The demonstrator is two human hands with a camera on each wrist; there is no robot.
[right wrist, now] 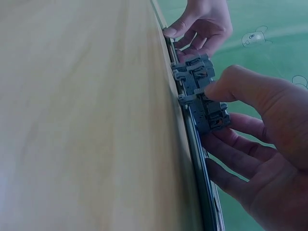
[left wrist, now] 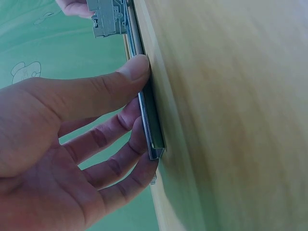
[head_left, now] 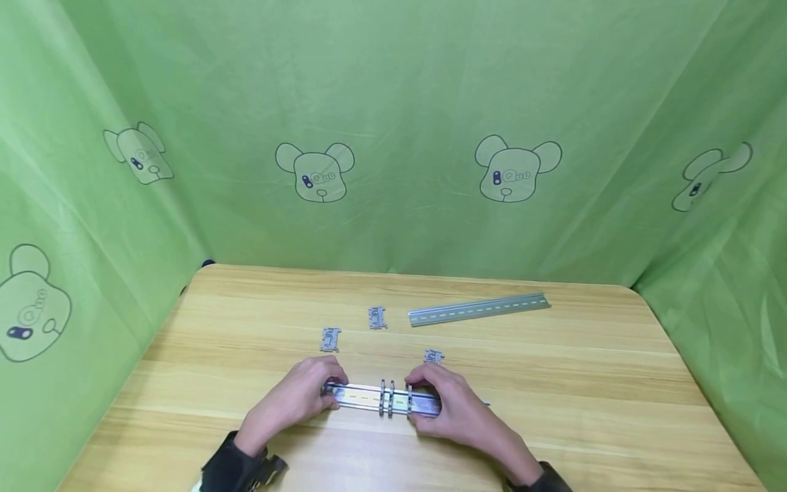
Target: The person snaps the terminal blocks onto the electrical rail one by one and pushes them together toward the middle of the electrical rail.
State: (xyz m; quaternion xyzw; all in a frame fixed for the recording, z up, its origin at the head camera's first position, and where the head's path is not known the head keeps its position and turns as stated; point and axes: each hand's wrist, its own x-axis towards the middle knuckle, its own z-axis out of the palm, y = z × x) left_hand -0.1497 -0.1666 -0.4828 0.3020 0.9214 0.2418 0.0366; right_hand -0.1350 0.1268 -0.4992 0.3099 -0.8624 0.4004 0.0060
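A slotted metal DIN rail [head_left: 363, 397] lies along the near middle of the table. My left hand [head_left: 305, 391] pinches its left end, thumb on the near edge and fingers on the far edge, as the left wrist view also shows. Two grey terminal blocks [head_left: 387, 398] stand upright across the rail, a small gap between them. Just right of them, my right hand [head_left: 451, 403] grips another terminal block [right wrist: 209, 113] standing on the rail, its thumb and fingers at opposite ends. That hand covers part of the rail's right side.
Beyond the hands, three loose grey terminal blocks lie flat on the wooden table [head_left: 584, 383]: one at the left [head_left: 330, 339], one farther back [head_left: 377, 318], one behind the right hand [head_left: 433, 357]. A second slotted rail [head_left: 479, 309] lies aslant at the back right. Green curtains [head_left: 406, 232] surround the table.
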